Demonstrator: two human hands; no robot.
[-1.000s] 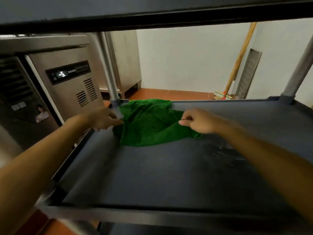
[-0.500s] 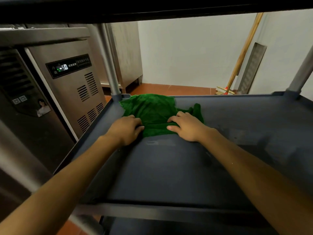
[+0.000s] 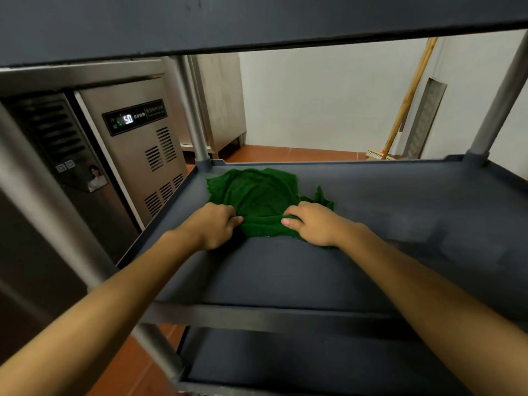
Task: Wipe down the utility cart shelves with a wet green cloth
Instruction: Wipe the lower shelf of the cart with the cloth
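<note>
Mid shelf (image 3: 385, 212) of the cart, dark grey plastic w/ a raised rim. Green cloth (image 3: 257, 192) lies on it in the far-left corner, just beside the far-left post (image 3: 194, 118), spread but wrinkled, one corner flopped out to the right.

L hand (image 3: 214, 224): on the cloth's near-left edge, fingers curled under, clamping the fabric, knuckles up. R hand (image 3: 313, 224): on the near-right edge, fingers bent into a bunched fold, thumb laid along the fabric, nail showing. Both hands grip the cloth, close together w/ a ridge of fabric between them. Both forearms reach in over the shelf's front rim.

Shelf surface right of the cloth looks patchy/smeared; can't tell if that's wet or blur.

Top shelf (image 3: 257, 21) overhangs the view; bottom shelf (image 3: 314, 361) is visible below the front rail. Far-right post (image 3: 498, 98) and near-left post (image 3: 54, 212) are grey metal tube.

Left of the cart: stainless fridge unit (image 3: 134, 167) w/ vents, display panel (image 3: 134, 118) lit. Behind: stainless cabinet (image 3: 223, 101), white wall, red tile floor (image 3: 285, 154). Broom (image 3: 405, 104) leans in the far-right corner, next to a metal grille panel (image 3: 425, 118) propped on the wall.
</note>
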